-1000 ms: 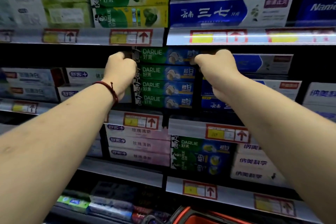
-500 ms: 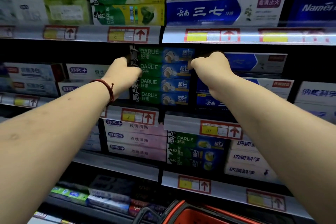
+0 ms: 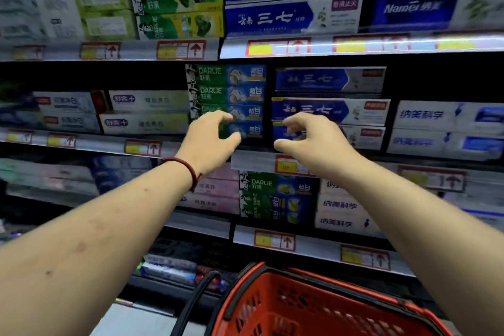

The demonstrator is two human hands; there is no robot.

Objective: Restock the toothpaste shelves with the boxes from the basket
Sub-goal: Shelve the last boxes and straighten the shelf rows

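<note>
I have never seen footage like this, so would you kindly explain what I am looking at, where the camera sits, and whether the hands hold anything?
No machine here: a person wears one wide-angle camera on the head, so this single picture looks forward and down along both bare arms. In front are shop shelves full of boxed toothpaste. The left hand, with a red cord bracelet at its wrist, and the right hand hover with loosely curled fingers and hold nothing. They are in front of a stack of green-and-blue Darlie boxes and the blue boxes beside it; whether they touch these I cannot tell. At the bottom is a red basket; its contents are not clear.
</note>
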